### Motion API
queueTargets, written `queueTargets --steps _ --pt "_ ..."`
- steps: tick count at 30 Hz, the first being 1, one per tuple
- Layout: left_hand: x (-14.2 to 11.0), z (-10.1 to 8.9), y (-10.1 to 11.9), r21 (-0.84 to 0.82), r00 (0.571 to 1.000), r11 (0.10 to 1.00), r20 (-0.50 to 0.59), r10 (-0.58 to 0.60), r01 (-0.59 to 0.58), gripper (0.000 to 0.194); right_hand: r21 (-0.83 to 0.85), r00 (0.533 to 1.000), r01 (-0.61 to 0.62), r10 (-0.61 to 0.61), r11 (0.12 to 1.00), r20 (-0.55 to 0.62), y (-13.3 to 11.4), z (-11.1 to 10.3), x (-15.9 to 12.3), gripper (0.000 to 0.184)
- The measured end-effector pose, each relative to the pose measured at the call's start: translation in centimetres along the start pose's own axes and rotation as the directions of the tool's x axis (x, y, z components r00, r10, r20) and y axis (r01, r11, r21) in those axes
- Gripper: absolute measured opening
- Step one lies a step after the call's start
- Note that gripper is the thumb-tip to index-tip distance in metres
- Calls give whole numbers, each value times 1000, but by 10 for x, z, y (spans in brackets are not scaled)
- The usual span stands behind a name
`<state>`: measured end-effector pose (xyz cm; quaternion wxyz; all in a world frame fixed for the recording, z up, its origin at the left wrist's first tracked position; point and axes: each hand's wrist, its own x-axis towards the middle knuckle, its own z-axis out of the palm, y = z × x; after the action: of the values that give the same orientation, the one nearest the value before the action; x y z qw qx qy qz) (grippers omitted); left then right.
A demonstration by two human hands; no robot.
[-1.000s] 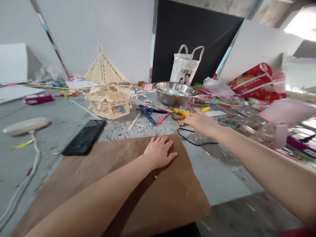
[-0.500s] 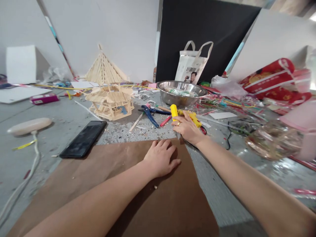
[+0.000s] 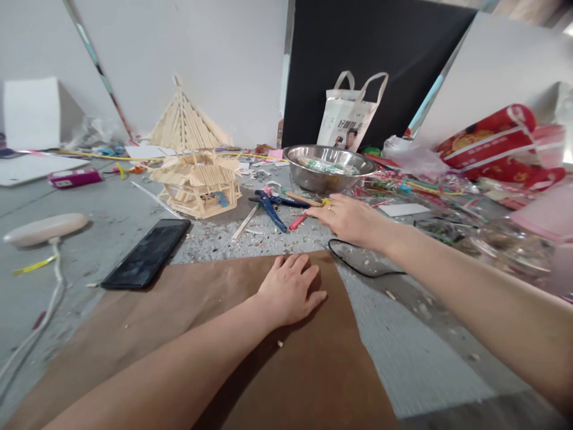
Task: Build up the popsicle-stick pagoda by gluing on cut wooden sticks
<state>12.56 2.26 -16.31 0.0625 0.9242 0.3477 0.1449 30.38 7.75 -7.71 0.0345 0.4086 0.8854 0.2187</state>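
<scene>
Left hand (image 3: 290,291) palm-down (thumb (image 3: 317,299) splayed)

Left hand (image 3: 290,289) on brown paper (image 3: 322,370), right hand (image 3: 351,221) near blue-handled tool (image 3: 271,212)

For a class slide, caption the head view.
Left hand on brown paper, right hand near blue pliers, stick model beyond.
</scene>
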Motion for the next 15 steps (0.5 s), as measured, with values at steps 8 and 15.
queueTargets --steps 8,15 --pt "1 1 0 -47 1000 999 -18 2 -2 42 28 988 -74 70 997 138 1 -5 -18 27" --pt "9 0 -11 -607 922 750 -73 -380 261 32 -81 991 135 -134 988 27 -9 -5 -15 30"
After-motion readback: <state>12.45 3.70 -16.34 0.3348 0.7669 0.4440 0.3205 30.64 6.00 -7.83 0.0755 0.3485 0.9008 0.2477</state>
